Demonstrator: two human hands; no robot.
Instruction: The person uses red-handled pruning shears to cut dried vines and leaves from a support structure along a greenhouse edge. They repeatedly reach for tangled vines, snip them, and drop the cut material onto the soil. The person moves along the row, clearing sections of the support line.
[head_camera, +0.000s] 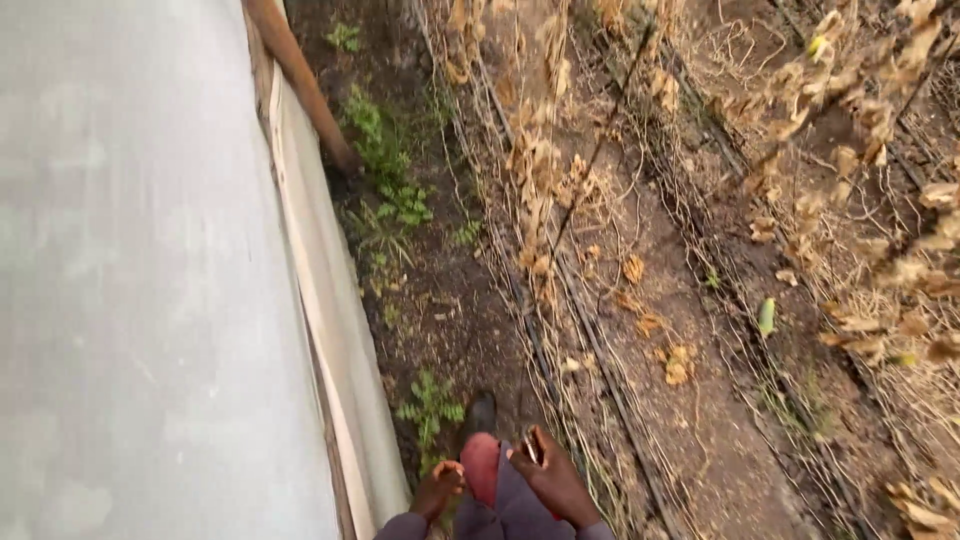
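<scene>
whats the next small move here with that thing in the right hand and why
Probably step forward along the bare soil strip, keeping the grip. The right hand holds a small object, too small to identify; the left hand looks empty. A dark shoe points ahead, between the white plastic sheet wall and rows of dried vines.

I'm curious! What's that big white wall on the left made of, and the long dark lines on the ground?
The white wall looks like translucent plastic sheeting: pale, smooth, cloudy. The dark lines seem to be thin black plastic or rubber hoses, matte and flexible-looking, though too small to be sure.
</scene>
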